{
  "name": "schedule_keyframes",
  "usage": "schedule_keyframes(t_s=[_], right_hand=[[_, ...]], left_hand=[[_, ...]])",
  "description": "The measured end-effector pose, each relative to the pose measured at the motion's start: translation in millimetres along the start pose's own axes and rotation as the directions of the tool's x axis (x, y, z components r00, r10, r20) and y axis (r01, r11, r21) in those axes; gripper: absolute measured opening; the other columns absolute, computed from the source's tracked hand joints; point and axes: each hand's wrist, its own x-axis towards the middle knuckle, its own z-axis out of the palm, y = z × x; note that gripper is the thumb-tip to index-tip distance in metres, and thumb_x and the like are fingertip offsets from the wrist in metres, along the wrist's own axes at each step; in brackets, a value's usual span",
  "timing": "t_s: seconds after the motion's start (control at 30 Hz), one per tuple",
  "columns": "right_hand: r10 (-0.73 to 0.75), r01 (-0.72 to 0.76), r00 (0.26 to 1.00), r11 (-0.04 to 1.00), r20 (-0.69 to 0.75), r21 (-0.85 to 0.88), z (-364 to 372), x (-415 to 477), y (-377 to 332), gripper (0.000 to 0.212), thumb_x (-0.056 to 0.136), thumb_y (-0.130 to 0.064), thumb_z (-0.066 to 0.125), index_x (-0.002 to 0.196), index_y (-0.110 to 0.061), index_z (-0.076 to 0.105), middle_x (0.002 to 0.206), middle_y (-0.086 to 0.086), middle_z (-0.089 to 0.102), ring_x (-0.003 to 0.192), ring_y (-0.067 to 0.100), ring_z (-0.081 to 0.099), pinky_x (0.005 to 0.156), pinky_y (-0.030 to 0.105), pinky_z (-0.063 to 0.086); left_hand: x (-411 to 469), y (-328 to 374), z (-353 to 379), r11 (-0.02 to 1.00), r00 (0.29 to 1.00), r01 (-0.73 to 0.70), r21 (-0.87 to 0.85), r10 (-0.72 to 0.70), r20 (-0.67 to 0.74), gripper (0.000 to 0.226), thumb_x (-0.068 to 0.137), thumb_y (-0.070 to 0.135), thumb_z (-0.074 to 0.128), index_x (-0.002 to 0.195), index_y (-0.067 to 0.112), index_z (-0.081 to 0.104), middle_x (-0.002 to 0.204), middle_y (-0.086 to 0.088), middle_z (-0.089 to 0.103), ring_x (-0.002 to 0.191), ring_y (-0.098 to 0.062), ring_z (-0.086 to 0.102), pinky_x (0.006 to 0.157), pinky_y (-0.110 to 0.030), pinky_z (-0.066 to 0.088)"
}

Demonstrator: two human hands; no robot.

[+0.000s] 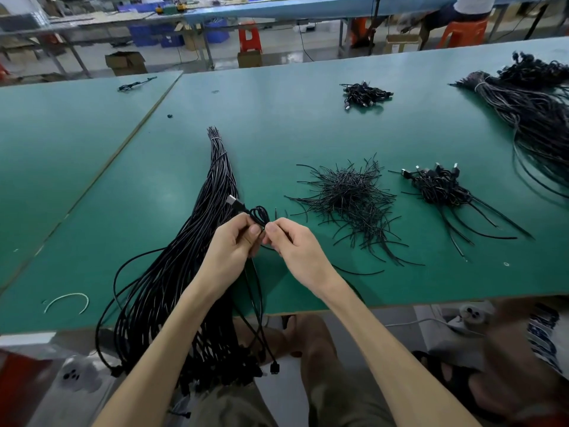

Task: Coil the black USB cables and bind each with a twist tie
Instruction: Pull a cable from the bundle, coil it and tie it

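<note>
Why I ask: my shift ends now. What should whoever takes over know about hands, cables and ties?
Left hand grips a small black USB cable coil, plug up; right hand pinches its waist. No tie visibly on it.
Long bundle of uncoiled black cables lies left, pile of loose black twist ties right, heap of bound coils beyond.
Remaining: bind this coil, then the bundle.
</note>
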Motion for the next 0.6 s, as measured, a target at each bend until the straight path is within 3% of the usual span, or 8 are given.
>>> schedule_keyframes(t_s=[0.07,0.13,0.23,0.33,0.43,0.6], right_hand=[[0.02,-0.02,1.0,1.0,-0.011,-0.01,2.0,0.6,0.6,0.022,0.109,-0.032,0.051,0.099,-0.016,0.064,0.077,-0.017,0.06,0.072,0.0,0.053,0.084,0.035,0.052],[0.017,-0.017,1.0,1.0,-0.023,0.004,2.1,0.5,1.0,0.016,0.109,-0.03,0.051,0.106,-0.018,0.061,0.08,-0.015,0.058,0.074,0.0,0.053,0.083,0.032,0.052],[-0.022,0.021,0.998,1.0,-0.054,-0.012,0.7,-0.2,1.0,0.019,0.109,-0.028,0.051,0.098,-0.017,0.062,0.07,-0.014,0.051,0.065,0.005,0.044,0.068,0.03,0.043],[-0.02,0.022,0.997,0.999,-0.074,0.035,-2.4,-0.5,1.7,0.022,0.109,-0.027,0.052,0.095,-0.014,0.063,0.068,-0.017,0.05,0.066,0.006,0.043,0.067,0.027,0.038],[-0.003,0.009,0.997,0.997,-0.077,0.074,-4.7,-0.2,1.8,0.024,0.109,-0.027,0.051,0.096,-0.012,0.064,0.069,-0.016,0.048,0.065,0.006,0.041,0.067,0.026,0.037],[0.025,-0.016,0.997,0.992,-0.068,0.122,-5.4,1.0,3.2,0.026,0.11,-0.027,0.049,0.096,-0.01,0.065,0.073,-0.009,0.05,0.068,0.008,0.042,0.067,0.027,0.038]], left_hand=[[0.1,2.3,1.2,1.0,1.0,0.004,0.02,-0.004,-0.013,0.027,0.106,0.003,0.05,0.079,0.006,0.053,0.062,0.002,0.052,0.057,-0.004,0.042,0.056,-0.017,0.037],[0.0,4.4,2.8,1.0,1.0,-0.001,0.03,0.002,-0.022,0.027,0.105,0.001,0.051,0.079,0.007,0.051,0.064,0.0,0.05,0.056,-0.003,0.042,0.056,-0.013,0.036],[-1.2,3.8,5.3,0.996,0.999,-0.012,0.084,0.015,-0.038,0.024,0.105,0.008,0.053,0.081,0.01,0.055,0.065,0.001,0.053,0.058,-0.005,0.044,0.056,-0.016,0.038],[-3.6,1.2,8.1,0.989,0.995,-0.028,0.145,0.042,-0.094,0.015,0.105,0.012,0.057,0.09,0.016,0.062,0.068,0.002,0.061,0.062,-0.009,0.054,0.062,-0.018,0.042],[-6.8,2.9,9.0,0.959,0.976,-0.135,0.25,0.172,-0.133,0.011,0.102,0.006,0.06,0.099,0.017,0.063,0.087,0.005,0.062,0.078,-0.009,0.061,0.072,-0.013,0.044],[-13.8,6.2,10.8,0.84,0.918,-0.275,0.467,0.374,-0.132,0.012,0.102,0.015,0.061,0.112,0.01,0.068,0.108,0.004,0.059,0.096,-0.013,0.059,0.077,-0.034,0.053]])
